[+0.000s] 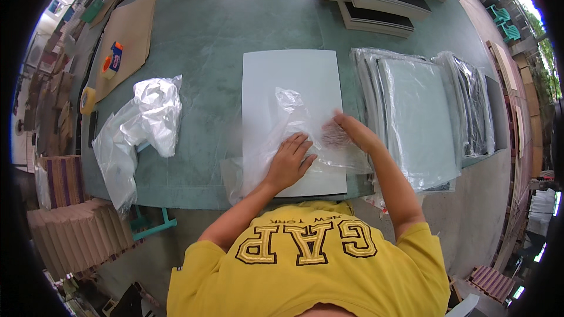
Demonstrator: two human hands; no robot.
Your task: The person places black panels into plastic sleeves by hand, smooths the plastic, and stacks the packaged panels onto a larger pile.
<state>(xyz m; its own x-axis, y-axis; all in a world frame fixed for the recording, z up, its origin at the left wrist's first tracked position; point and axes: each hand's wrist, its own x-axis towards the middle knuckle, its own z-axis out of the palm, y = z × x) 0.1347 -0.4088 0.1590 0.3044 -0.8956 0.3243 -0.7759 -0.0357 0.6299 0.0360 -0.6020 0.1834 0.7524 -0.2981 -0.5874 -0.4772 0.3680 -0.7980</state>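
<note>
A flat white panel (288, 70) lies in front of me on the green table. Thin clear plastic film (291, 120), crumpled at its far end, is spread over the panel's near half and past its sides. On the film rests my left hand (292, 158), palm down with its fingers stretched out. My right hand (342, 131) is over the panel's right edge, by the film. Motion smears its fingers, so whether it grips the film cannot be made out.
Plastic-wrapped panels (420, 94) are stacked on the right. Bare dark-topped panels (382, 17) stand at the far right. Loose plastic bags (150, 111) lie left, near a tape roll (88, 100), a tape dispenser (113, 60) and brown cardboard (138, 29). Folded cardboard (82, 232) is stacked at lower left.
</note>
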